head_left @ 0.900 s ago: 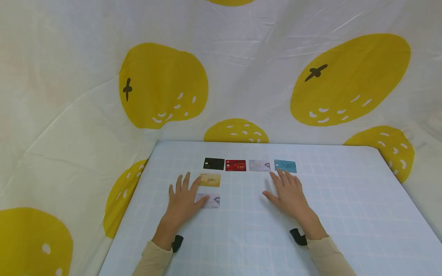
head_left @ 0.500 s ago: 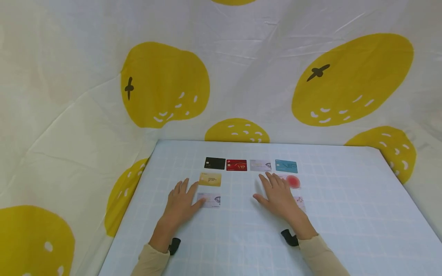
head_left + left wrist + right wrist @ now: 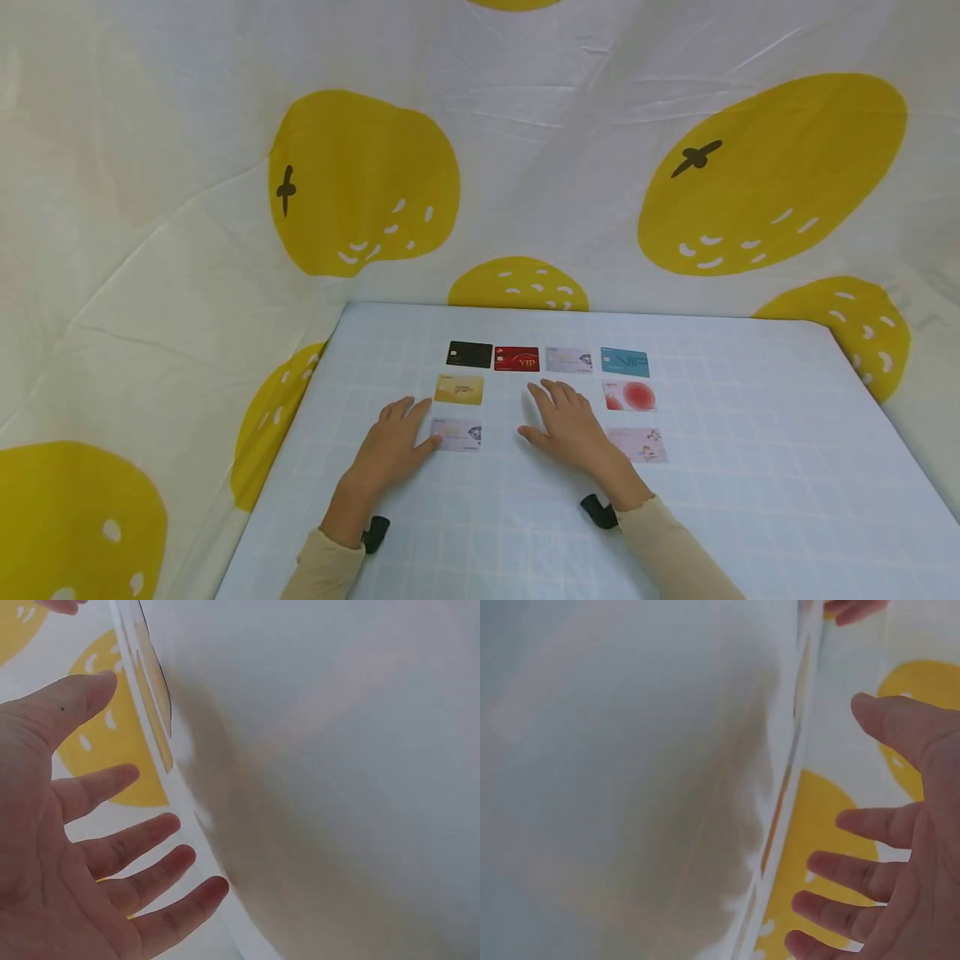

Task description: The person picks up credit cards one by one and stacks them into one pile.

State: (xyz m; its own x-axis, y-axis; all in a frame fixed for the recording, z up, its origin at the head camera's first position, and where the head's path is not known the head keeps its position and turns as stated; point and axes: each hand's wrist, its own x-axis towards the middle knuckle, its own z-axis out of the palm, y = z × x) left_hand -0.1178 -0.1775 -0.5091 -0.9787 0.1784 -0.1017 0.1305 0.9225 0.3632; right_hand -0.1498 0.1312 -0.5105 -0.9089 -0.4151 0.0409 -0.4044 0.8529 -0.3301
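Observation:
Several bank-style cards lie flat on the table. Along the back run a black card (image 3: 469, 354), a red VIP card (image 3: 517, 359), a pale card with a dark emblem (image 3: 568, 360) and a teal VIP card (image 3: 625, 362). Below them on the left are a gold card (image 3: 460, 390) and another pale card (image 3: 461, 435). My left hand (image 3: 390, 446) has its fingers spread, the thumb tip overlapping that lower pale card's left edge. My right hand (image 3: 566, 425), holding nothing, is spread left of a card with a red circle (image 3: 630, 395) and a pink floral card (image 3: 639, 445).
The table (image 3: 765, 467) wears a pale checked cover. A white cloth (image 3: 540, 183) with large yellow fruit prints hangs behind it and at the sides. Dark straps (image 3: 598, 511) sit at both wrists, by beige sleeves (image 3: 667, 542).
My right hand has moved left from below the teal card, uncovering the red-circle and pink floral cards. My left hand has drawn slightly back, off the gold card.

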